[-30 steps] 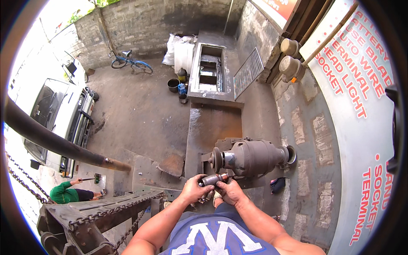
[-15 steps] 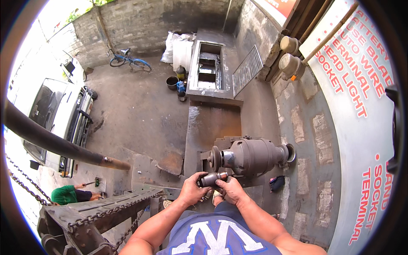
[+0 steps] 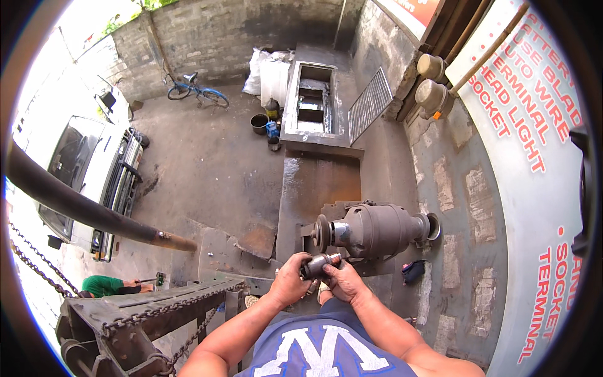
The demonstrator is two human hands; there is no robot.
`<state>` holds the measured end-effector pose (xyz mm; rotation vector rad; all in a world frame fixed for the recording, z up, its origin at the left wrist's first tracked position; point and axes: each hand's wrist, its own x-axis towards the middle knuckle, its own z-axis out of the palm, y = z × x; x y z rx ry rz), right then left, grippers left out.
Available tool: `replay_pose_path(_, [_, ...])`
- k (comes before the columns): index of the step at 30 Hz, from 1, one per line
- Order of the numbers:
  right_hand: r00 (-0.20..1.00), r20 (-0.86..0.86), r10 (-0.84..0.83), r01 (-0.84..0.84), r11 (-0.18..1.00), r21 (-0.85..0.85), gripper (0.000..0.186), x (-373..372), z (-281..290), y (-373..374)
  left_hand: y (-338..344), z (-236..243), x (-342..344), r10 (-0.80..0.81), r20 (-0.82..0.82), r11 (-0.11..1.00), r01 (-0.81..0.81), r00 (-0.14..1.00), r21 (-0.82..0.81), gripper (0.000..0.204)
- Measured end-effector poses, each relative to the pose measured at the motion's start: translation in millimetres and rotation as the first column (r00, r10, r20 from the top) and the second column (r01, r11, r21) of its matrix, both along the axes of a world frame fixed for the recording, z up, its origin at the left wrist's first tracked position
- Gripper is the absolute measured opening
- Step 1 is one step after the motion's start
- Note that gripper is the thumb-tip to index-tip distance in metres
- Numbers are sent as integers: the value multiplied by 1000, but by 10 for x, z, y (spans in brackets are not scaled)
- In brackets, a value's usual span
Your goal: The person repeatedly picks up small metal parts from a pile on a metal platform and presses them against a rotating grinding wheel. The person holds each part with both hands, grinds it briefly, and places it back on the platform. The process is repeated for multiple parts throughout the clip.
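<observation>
My left hand and my right hand are both closed on a dark, greasy cylindrical metal part with a shiny short end pointing right, held above my lap. My right thumb presses on its side. Just beyond my hands sits a grey cylindrical motor-like machine with a round wheel on its left shaft. A dark bundle lies right of it.
A chained steel frame and leaning pipe stand left, near a person in green and a white vehicle. Beyond are a blue bicycle, bucket, concrete basin and grate. A signboard lines the right.
Both hands have risen slightly with the metal part, which has turned a little between them. The person in green is bent lower. The whole view has shifted slightly.
</observation>
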<state>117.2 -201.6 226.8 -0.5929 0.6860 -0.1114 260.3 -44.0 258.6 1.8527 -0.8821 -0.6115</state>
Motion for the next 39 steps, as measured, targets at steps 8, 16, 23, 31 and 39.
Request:
replay_pose_path(8, [998, -56, 17, -19, 999, -49, 21, 63, 28, -2, -51, -162, 192, 75, -466, 985, 8, 882, 173, 71])
replay_pose_path(16, [981, -167, 102, -120, 988, -101, 24, 50, -10, -27, -13, -152, 116, 33, -242, 996, -13, 970, 85, 61])
replay_pose_path(23, [996, -59, 60, -65, 994, -86, 33, 32, 82, -52, -1, -65, 43, 26, -170, 999, -22, 985, 24, 63])
replay_pose_path(31, [981, -181, 74, -97, 988, -122, 26, 94, 117, -29, 2, -53, 59, 27, -209, 992, -1, 977, 123, 61])
replay_pose_path(39, [999, 16, 32, -31, 998, -60, 29, 17, 37, -29, -18, -124, 131, 5, -332, 987, 49, 943, 153, 68])
